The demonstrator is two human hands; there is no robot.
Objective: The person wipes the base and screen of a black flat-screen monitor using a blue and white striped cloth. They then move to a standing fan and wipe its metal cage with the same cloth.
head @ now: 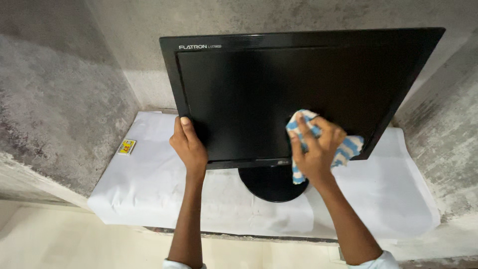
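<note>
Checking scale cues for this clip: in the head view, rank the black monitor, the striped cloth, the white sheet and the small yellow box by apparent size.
1. White sheet and black monitor: similar in extent, not ranked.
2. Striped cloth, bunched in the right hand.
3. Small yellow box.

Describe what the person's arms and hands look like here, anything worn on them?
Both forearms are bare. The left hand and right hand wear no gloves; no rings or watch show. Light, whitish sleeve edges show at the bottom edge of the picture, near the elbows.
</note>
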